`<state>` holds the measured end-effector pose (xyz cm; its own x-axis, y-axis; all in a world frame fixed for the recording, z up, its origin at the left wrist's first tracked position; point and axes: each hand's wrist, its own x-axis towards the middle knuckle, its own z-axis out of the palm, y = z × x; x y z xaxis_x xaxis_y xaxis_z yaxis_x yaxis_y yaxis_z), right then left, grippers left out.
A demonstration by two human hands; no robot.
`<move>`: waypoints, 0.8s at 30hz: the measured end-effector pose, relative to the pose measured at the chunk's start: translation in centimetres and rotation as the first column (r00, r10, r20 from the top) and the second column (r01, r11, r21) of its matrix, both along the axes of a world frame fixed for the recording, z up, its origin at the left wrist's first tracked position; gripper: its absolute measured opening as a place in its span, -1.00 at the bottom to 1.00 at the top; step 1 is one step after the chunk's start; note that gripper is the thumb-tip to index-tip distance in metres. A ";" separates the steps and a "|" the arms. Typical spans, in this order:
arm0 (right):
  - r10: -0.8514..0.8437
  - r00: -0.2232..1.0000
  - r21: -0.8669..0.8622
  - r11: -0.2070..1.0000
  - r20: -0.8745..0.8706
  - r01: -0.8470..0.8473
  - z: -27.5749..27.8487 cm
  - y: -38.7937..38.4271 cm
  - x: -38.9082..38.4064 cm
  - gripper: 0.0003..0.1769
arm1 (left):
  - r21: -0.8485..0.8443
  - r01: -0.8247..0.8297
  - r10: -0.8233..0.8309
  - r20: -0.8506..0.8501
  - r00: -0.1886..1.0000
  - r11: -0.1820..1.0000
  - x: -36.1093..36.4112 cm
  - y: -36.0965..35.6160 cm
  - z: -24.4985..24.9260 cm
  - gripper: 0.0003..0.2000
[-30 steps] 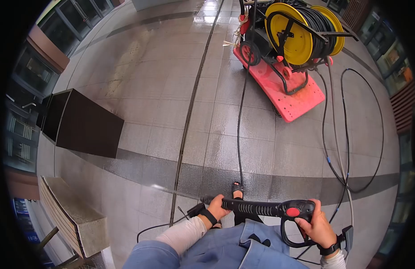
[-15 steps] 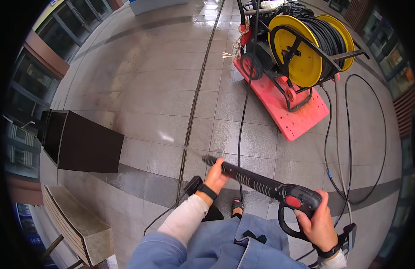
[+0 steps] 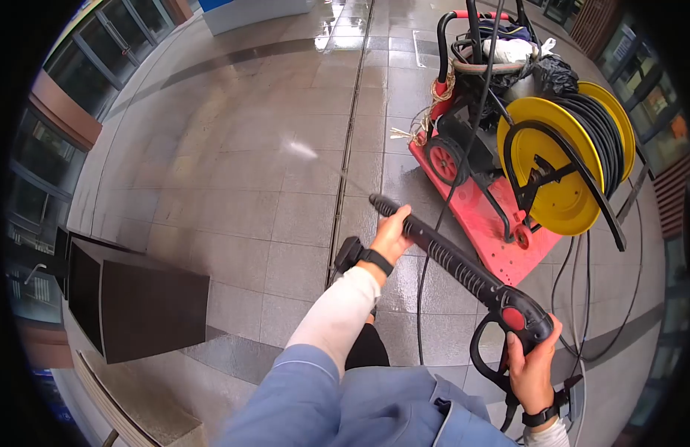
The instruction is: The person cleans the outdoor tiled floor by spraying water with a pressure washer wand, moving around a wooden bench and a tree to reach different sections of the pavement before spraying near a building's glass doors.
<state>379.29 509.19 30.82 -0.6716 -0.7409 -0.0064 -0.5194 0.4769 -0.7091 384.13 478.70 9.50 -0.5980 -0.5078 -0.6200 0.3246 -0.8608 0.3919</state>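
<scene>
A black spray lance [image 3: 456, 262] with a ribbed barrel and a red round patch slants across the view. My left hand [image 3: 390, 235] is wrapped round its barrel close to the nozzle. My right hand [image 3: 533, 370] holds the rear handle, beside the black trigger guard. A white spray [image 3: 301, 150] leaves the nozzle toward the upper left, above the grey floor tiles [image 3: 233, 175]. Both wrists carry black straps, and a small black box sits at the left one.
At the upper right a red platform cart [image 3: 501, 257] bears a yellow hose reel [image 3: 557, 167], black bags and a wheeled frame. Hoses [image 3: 587, 298] trail on the floor. A dark planter box [image 3: 155, 309] and a bench [image 3: 140, 398] stand at left; a floor channel [image 3: 350, 149] runs lengthwise.
The view has shifted, and the cart now appears further right and lower. The lance nozzle sits higher in view, and the spray has moved up. Both hands keep their hold.
</scene>
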 end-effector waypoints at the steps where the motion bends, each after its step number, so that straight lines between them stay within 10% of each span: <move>1: -0.025 0.992 -0.063 0.998 -0.127 0.017 -0.3 -1.6 0.4 -0.48 | -0.085 0.009 -0.011 -0.030 1.000 0.996 -2.4 -2.6 2.6 -0.85; 8: -0.138 0.990 0.025 0.990 -0.026 0.139 3.4 -9.7 0.8 -0.40 | 0.006 -0.068 0.068 -0.043 0.997 0.998 -0.7 -7.7 1.7 -0.85; 10: 0.208 0.977 0.137 0.970 -0.056 -0.199 5.0 -12.3 -0.5 -0.43 | 0.203 -0.135 0.135 0.015 0.991 0.970 5.5 -4.8 -2.3 -0.86; 12: 0.096 0.929 0.431 0.866 0.358 -0.255 6.6 -14.9 -1.9 -0.42 | 0.345 -0.107 0.043 0.189 0.981 0.932 13.1 0.5 -4.7 -0.79; 14: 0.444 0.858 0.317 0.800 0.256 -0.509 3.2 -15.0 -3.6 -0.40 | 0.673 -0.151 0.095 0.121 0.988 0.724 19.5 5.6 -5.1 -0.67; 17: 0.509 0.794 0.333 0.724 0.334 -0.604 2.9 -17.1 -4.3 -0.38 | 0.686 -0.134 -0.090 0.281 0.956 0.715 21.2 7.5 -2.2 -0.65; 20: 0.510 0.842 0.300 0.787 0.175 -0.540 4.4 -18.8 -4.2 -0.36 | 0.713 -0.119 0.180 -0.011 0.984 0.691 18.1 3.1 -6.6 -0.71; 21: 0.409 0.897 0.272 0.855 0.169 -0.441 5.5 -19.1 -3.7 -0.37 | 0.523 -0.181 0.113 0.160 0.981 0.833 14.6 -0.6 -2.6 -0.77; 24: 0.209 0.969 0.092 0.976 -0.131 -0.198 6.1 -19.0 -1.9 -0.37 | 0.237 -0.188 0.208 -0.062 0.976 0.953 4.6 -10.6 -0.4 -0.86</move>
